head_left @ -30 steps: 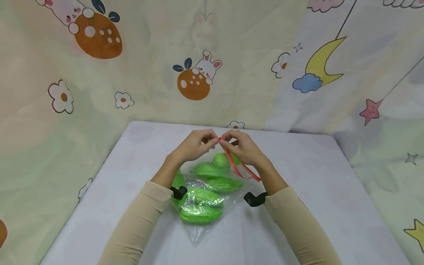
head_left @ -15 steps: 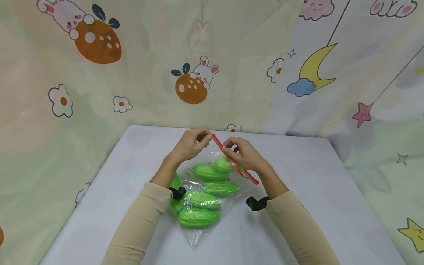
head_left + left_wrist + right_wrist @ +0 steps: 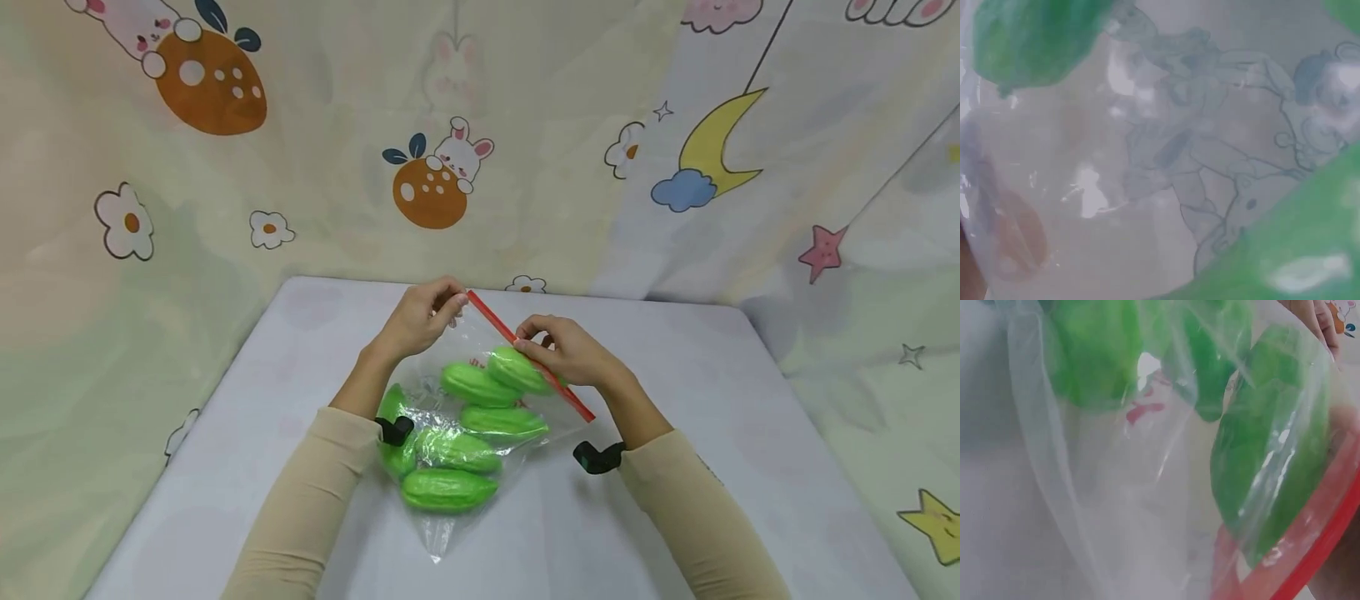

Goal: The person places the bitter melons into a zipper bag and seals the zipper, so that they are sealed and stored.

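A clear plastic zip bag (image 3: 437,533) lies on the table with several green, ridged, gourd-like vegetables (image 3: 450,490) inside. Its red zip strip (image 3: 491,316) runs in a straight slant along the mouth. My left hand (image 3: 420,321) pinches the bag at the strip's far left end. Lower down, near the strip's middle, my right hand (image 3: 568,350) pinches the strip between thumb and finger. The right wrist view shows the red strip (image 3: 1317,559) close up, beside a green vegetable (image 3: 1269,444) behind the plastic. Through blurred plastic, the left wrist view shows another green vegetable (image 3: 1041,40).
The white table (image 3: 675,517) extends around the bag on both sides. Behind it hangs a cloth backdrop (image 3: 555,183) printed with rabbits, flowers and a moon. A black wrist camera (image 3: 597,458) sits on the right wrist, another (image 3: 394,431) on the left.
My hands have moved apart, the left to the upper left and the right slightly right and down. The red strip, first looped and hanging, is now stretched straight between and past them.
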Action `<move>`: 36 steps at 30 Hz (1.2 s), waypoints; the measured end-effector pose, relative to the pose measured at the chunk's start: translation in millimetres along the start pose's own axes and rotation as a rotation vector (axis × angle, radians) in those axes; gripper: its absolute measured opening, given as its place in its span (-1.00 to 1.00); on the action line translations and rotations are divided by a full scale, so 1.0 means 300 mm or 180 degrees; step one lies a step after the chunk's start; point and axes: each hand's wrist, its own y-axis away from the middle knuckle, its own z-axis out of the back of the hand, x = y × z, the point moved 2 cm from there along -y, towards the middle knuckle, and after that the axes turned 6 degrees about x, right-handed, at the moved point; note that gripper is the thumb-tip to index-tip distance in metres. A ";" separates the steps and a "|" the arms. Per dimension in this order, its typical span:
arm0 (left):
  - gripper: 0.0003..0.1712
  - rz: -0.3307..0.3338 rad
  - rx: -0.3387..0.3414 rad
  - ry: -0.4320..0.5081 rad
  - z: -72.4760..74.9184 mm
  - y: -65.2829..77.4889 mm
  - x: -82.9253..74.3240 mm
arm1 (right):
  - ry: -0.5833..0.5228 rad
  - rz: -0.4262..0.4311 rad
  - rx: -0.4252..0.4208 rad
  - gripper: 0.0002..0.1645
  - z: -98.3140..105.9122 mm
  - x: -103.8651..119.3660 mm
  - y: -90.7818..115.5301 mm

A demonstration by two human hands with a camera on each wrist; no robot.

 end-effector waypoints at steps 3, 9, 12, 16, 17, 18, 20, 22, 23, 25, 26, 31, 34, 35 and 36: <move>-0.85 -0.0043 -0.0024 -0.0002 0.010 -0.006 -0.005 | 0.0010 -0.0017 0.0036 -0.88 0.011 0.001 0.017; -0.85 -0.0067 -0.0033 -0.0024 0.010 -0.013 -0.006 | -0.0006 0.0034 0.0112 -0.89 0.027 -0.002 0.046; -0.85 -0.0091 -0.0063 0.0001 0.004 -0.016 0.001 | -0.0032 0.0062 0.0146 -0.88 0.030 -0.005 0.060; -0.84 -0.0090 -0.0088 0.0045 -0.006 -0.021 0.007 | -0.0074 0.0077 0.0191 -0.88 0.030 -0.007 0.075; -0.84 -0.0084 -0.0089 0.0076 -0.007 -0.021 0.007 | -0.0078 0.0083 0.0201 -0.89 0.030 -0.007 0.077; -0.84 -0.0079 -0.0090 0.0098 -0.008 -0.022 0.007 | -0.0080 0.0091 0.0213 -0.89 0.030 -0.006 0.080; -0.84 -0.0072 -0.0088 0.0157 -0.009 -0.026 0.005 | -0.0097 0.0107 0.0240 -0.90 0.032 -0.003 0.086; -0.84 -0.0068 -0.0091 0.0146 -0.006 -0.031 0.001 | -0.0111 0.0108 0.0263 -0.90 0.035 0.003 0.093; -0.85 -0.0076 -0.0098 0.0092 -0.004 -0.035 -0.003 | -0.0116 0.0099 0.0270 -0.90 0.037 0.005 0.096; -0.85 -0.0094 -0.0109 -0.0020 0.000 -0.044 -0.013 | -0.0133 0.0068 0.0274 -0.90 0.041 0.008 0.105; -0.85 -0.0107 -0.0113 -0.0080 0.003 -0.048 -0.019 | -0.0144 0.0050 0.0273 -0.90 0.043 0.008 0.109; -0.85 -0.0180 -0.0100 -0.0274 0.024 -0.070 -0.051 | -0.0206 0.0029 0.0297 -0.90 0.057 0.019 0.125; -0.85 -0.0255 -0.0115 -0.0321 0.045 -0.084 -0.073 | -0.0267 0.0038 0.0309 -0.90 0.068 0.033 0.133; -0.86 -0.0278 -0.0122 -0.0335 0.053 -0.089 -0.081 | -0.0285 0.0035 0.0308 -0.90 0.072 0.039 0.136; -0.85 -0.0306 -0.0127 -0.0341 0.060 -0.093 -0.088 | -0.0305 0.0026 0.0307 -0.90 0.076 0.045 0.139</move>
